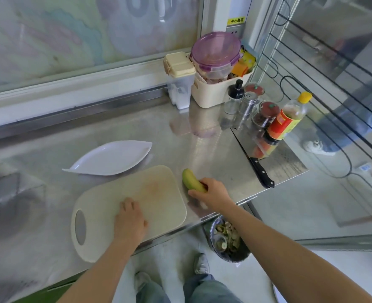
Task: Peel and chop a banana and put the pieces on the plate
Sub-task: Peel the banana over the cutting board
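The steel counter ends just past the knife, which lies along its right edge. Bare steel lies between the knife and the cutting board. The banana rests there, just beside the board's right edge and near the counter's front edge. The right hand curls fingers and thumb round its near end. The left hand lies flat on the board, fingers relaxed. The white plate sits just behind the board. The banana is unpeeled, greenish yellow and slightly curved.
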### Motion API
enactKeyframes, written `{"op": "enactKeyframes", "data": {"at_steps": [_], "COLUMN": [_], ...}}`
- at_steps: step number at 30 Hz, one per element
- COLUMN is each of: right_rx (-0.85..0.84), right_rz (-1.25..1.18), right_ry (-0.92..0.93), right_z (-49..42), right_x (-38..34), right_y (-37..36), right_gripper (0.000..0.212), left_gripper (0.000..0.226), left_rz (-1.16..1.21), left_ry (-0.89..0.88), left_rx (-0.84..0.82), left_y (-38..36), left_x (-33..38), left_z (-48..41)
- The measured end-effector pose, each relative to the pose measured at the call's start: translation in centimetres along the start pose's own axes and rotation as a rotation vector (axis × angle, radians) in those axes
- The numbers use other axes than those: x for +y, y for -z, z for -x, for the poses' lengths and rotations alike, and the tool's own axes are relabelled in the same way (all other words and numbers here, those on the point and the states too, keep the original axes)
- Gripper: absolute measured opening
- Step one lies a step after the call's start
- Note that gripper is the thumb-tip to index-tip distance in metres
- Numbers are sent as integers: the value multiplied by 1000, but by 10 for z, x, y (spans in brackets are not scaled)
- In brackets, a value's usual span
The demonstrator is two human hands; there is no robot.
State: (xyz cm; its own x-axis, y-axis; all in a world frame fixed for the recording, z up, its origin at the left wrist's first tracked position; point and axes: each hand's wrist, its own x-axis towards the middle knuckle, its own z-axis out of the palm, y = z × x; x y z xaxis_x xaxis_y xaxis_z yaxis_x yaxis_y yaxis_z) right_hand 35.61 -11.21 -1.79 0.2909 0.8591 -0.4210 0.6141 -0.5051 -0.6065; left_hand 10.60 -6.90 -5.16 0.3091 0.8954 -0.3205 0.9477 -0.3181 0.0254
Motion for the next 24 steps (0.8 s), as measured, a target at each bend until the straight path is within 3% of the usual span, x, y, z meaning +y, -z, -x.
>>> {"op": "enactKeyframes", "data": {"at_steps": [2,5,7,10,12,14,18,24], "right_rx": [-82,-247,-371,-469,-512,-481,-314,-174], "right_rz": [-87,-331,-502,-535,-584,-638,-690,-788], "right_ry": [-17,-55,-70,-10,7,14,158,127], "right_z": [-3,-2,1,4,2,1,0,-2], "right_x": [-5,-20,-28,-34,-32,-30,-22,-26], "right_y": [8,25,35,46,51,56,59,58], "right_gripper": [45,54,60,58,62,59,30,23], "left_gripper": [81,98,85,52,45,45,35,24], "left_rz": [76,239,404,628,680,706,793,939], "left_ry": [-108,-413,-458,-377,-328,-241,-121,-77], "left_rx": [61,228,219,230,209,159,106,-34], "left_y": [11,25,37,49,54,55,58,69], "left_x": [13,43,65,80,82,81,77,76], "left_z": [-4,-11,-11,-10,-7,-5,-5,-6]}}
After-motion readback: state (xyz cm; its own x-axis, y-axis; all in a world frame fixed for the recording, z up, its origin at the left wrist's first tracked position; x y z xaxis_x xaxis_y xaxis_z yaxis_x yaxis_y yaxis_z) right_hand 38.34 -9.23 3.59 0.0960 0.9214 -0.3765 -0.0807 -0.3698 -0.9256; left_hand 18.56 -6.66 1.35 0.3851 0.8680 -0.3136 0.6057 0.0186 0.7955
